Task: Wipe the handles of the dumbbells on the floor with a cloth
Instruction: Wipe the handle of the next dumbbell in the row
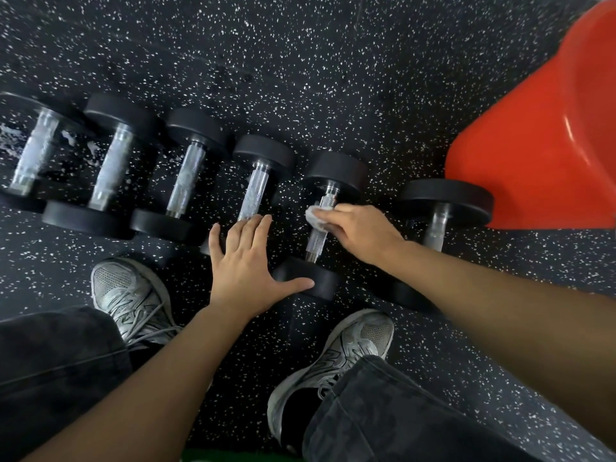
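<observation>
Several black dumbbells with knurled metal handles lie in a row on the speckled floor. My right hand (358, 233) pinches a small white cloth (317, 219) against the handle (319, 236) of the second dumbbell from the right. My left hand (248, 261) lies flat with spread, straight fingers over the near end of the neighbouring dumbbell (255, 191) to the left, its thumb reaching toward the near weight (313, 278) of the dumbbell under the cloth. The rightmost dumbbell (441, 211) is partly hidden by my right forearm.
A large orange plastic object (546, 155) stands at the right, close to the rightmost dumbbell. My two grey sneakers (130, 295) (343, 358) stand on the floor (333, 78) just in front of the row. White residue marks the floor between the leftmost dumbbells (31, 151).
</observation>
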### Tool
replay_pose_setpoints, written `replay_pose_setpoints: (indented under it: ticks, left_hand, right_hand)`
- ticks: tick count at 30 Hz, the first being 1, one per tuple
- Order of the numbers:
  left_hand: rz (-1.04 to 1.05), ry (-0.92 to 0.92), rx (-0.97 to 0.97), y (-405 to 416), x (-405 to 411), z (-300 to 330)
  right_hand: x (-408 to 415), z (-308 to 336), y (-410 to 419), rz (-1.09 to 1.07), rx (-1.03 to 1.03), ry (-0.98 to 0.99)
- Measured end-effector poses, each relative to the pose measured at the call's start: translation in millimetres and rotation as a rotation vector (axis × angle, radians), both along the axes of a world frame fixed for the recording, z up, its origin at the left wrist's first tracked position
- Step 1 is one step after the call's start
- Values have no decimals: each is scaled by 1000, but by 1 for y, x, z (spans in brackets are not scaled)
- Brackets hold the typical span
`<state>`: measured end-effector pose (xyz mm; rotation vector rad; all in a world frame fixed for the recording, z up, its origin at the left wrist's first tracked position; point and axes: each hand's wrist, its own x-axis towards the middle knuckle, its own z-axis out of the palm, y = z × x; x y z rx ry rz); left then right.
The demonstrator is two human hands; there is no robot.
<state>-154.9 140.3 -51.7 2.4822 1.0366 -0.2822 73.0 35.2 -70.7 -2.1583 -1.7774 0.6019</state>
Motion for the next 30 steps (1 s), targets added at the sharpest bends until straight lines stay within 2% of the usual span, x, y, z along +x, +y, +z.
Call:
replay_pose_setpoints:
  ticks: [2, 4, 6, 7, 9, 11, 12, 18, 19, 23, 25, 28, 30]
  left_hand:
    - [3, 0, -4, 0, 0, 0]
    - [7, 2, -7, -1, 1, 0]
    - [9, 10, -2, -1, 1, 0]
    - [8, 15, 0, -2, 1, 0]
    - [4, 22, 2, -2, 1, 1]
    - [-9, 9, 1, -2, 1, 1]
    - [-18, -2, -5, -2, 0, 0]
    - [-63, -3, -20, -5, -1, -2]
    - [-60, 1, -21, -6, 0, -2]
    - [-53, -1, -16, -6, 1, -2]
    - [-41, -17, -26, -3, 0, -2]
    - [-40, -17, -43, 0, -1, -1]
    - [-42, -19, -53, 2, -3, -1]
  right_hand:
    - [-1, 0, -2, 111, -30, 36]
    - [-3, 3, -3, 289, -102, -38]
    - [-7, 6, -7, 376, -97, -32]
    - [-7, 6, -8, 337, -39, 6]
    - [2, 3, -5, 115, 73, 33]
    - [12, 2, -2, -84, 93, -10]
    - [13, 1, -3, -110, 69, -35]
    - [-15, -6, -12, 332, -143, -25]
    - [-13, -5, -9, 310, -105, -8]
    - [4, 2, 1, -74, 122, 11]
    - [3, -1, -2, -6, 57, -29]
    - [-15, -4, -12, 250, -82, 10]
    - [-19, -2, -11, 278, -74, 48]
